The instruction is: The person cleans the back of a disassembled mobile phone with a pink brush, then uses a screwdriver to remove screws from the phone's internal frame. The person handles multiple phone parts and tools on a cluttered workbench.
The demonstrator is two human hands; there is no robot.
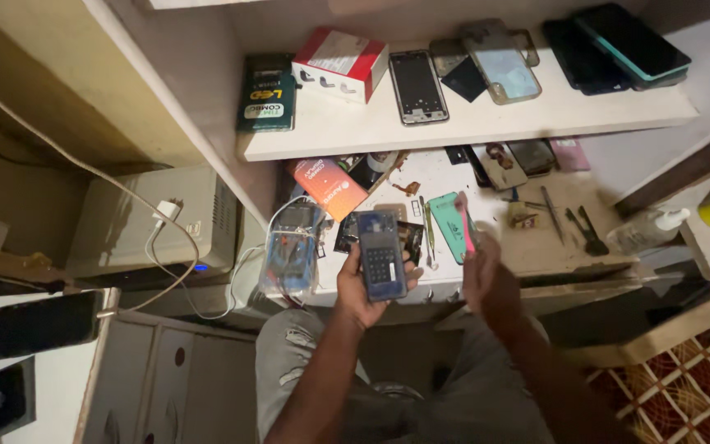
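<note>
My left hand point(363, 289) grips a dark blue keypad phone point(381, 255), held upright over the front edge of the white workbench point(536, 255). My right hand point(486, 275) is raised beside it and pinches a thin pink strip-like tool point(467, 226), blurred by motion. Just behind that hand a teal phone case point(449, 222) lies on the bench. Metal tweezers point(429, 234) rest between the phone and the case.
A shelf point(470, 123) above the bench carries several phones, a red and white box point(340, 64) and a dark green box point(266, 92). An orange packet point(330, 187), a wired clear box point(293, 251), tools point(585, 230), a clear bottle point(647, 230). Grey unit point(158, 218) and charging phone point(39, 325) at left.
</note>
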